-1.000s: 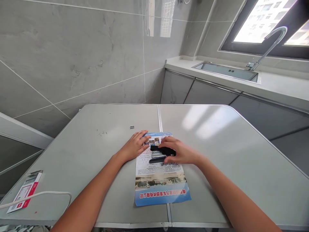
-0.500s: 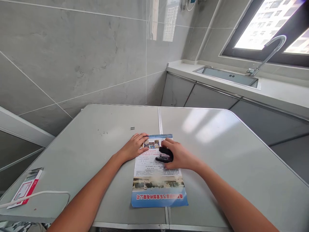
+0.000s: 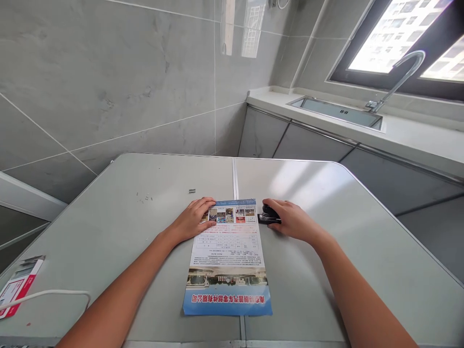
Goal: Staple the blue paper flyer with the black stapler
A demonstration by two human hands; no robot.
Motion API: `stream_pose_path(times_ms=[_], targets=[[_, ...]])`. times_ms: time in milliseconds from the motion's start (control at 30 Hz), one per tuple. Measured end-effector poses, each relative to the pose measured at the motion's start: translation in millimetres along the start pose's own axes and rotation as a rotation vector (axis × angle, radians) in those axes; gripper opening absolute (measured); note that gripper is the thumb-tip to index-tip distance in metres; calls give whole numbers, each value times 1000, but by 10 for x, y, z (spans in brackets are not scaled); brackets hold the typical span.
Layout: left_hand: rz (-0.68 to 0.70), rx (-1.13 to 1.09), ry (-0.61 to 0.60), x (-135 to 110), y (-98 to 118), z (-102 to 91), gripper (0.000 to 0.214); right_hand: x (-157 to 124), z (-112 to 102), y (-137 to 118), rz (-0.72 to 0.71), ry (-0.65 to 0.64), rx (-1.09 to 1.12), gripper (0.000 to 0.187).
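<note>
Head view: right hand curls fingers round the stapler; left hand, fingers slightly parted, rests on the leaflet, which bumping could skew.

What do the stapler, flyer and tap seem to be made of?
Stapler: probably smooth black plastic, maybe some metal, given its dark body and pale glints.
Flyer: likely smooth paper, a thin printed sheet.
Tap: apparently chromed metal, by its silvery shine.
</note>
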State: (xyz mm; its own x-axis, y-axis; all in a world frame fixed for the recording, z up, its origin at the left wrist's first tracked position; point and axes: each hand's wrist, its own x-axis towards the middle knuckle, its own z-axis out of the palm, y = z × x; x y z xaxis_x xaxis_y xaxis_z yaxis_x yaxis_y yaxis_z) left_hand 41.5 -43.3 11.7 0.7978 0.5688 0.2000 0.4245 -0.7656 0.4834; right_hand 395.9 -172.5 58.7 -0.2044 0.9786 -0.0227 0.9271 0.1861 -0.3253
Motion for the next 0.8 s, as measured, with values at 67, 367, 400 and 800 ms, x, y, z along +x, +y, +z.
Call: stream_pose_path(times_ms=[67, 367, 400, 800], targets=[[4, 7, -7, -1, -16, 6, 52, 14, 0, -14, -23, -24, 51, 38], [44, 44, -44, 6, 4, 10, 57, -25, -64, 37, -23, -117, 127, 20], [56, 58, -47, 7, 9, 2, 53, -29, -60, 54, -1, -121, 117, 22], [101, 137, -176, 8, 76, -15, 77, 44, 84, -219, 67, 351, 149, 22]])
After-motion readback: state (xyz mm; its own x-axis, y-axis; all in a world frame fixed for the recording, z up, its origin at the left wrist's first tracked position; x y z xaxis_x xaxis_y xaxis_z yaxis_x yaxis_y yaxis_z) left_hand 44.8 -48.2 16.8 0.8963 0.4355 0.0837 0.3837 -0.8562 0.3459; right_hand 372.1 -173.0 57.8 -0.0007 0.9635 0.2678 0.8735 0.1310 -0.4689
